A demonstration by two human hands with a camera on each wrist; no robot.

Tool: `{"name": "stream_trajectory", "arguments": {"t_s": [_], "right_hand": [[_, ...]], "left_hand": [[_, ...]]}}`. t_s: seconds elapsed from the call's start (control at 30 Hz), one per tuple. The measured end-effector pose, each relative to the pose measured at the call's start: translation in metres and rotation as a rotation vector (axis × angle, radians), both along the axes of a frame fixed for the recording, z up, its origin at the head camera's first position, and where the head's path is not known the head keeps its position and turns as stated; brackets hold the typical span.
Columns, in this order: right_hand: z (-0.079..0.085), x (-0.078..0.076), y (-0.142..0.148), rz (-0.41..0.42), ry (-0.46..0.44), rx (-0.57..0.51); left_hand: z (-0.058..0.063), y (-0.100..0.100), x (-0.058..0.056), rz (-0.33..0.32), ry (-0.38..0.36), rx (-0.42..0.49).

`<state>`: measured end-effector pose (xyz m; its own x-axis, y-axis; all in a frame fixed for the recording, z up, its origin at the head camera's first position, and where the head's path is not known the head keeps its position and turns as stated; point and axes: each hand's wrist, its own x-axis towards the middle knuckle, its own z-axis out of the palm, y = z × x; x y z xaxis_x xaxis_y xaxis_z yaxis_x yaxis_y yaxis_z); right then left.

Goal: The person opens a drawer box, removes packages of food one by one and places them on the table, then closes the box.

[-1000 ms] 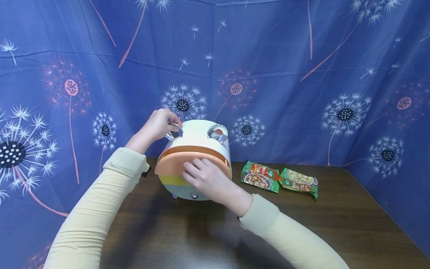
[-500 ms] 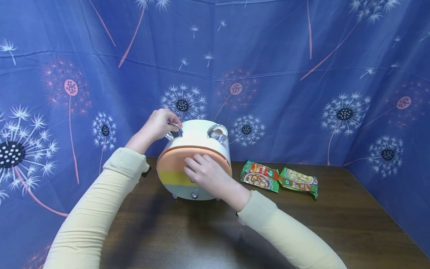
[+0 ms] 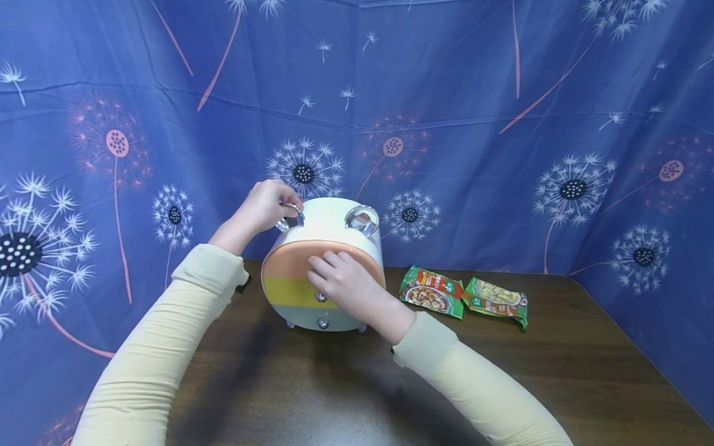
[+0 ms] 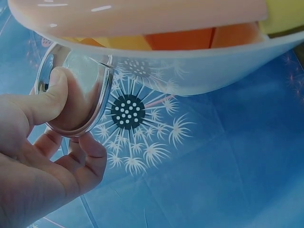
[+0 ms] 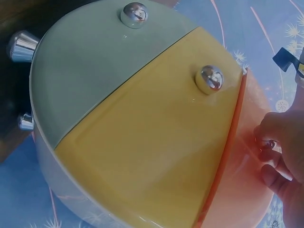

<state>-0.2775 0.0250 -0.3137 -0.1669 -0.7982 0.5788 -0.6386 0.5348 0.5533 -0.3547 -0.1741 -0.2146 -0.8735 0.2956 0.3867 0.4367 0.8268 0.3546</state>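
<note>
A small rounded drawer cabinet (image 3: 326, 217) with a white shell stands on the table. Its front has an orange drawer (image 3: 284, 260) on top, a yellow drawer (image 3: 287, 292) in the middle and a grey-green drawer (image 3: 304, 316) below. My left hand (image 3: 264, 207) grips the left silver ear (image 4: 78, 95), thumb on its face and fingers behind. With curled fingers my right hand (image 3: 348, 288) holds the orange drawer's silver knob (image 5: 270, 144), mostly hidden by the fingers. The orange front sits nearly flush in the head view; the wrist views show it standing out slightly.
Two green food packets, one with a red label (image 3: 432, 291) and one with a brown label (image 3: 496, 300), lie right of the cabinet on the dark wooden table (image 3: 586, 353). A blue dandelion-print cloth (image 3: 468, 148) hangs behind and at both sides.
The orange drawer, slightly pulled out a second ago, has slid back into the cabinet with my right hand on it. My left hand keeps its hold on the ear.
</note>
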Motion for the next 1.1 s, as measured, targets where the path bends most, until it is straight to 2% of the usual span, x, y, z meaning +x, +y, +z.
{"name": "stream_trajectory", "arguments": {"t_s": [0.47, 1.1], "right_hand": [[0.0011, -0.0062, 0.0014, -0.004, -0.046, 0.007], [-0.0007, -0.0077, -0.0025, -0.013, 0.002, -0.011]], "left_hand": [[0.0003, 0.0002, -0.0013, -0.004, 0.014, -0.004], [-0.0011, -0.0013, -0.0035, -0.017, 0.038, -0.003]]}}
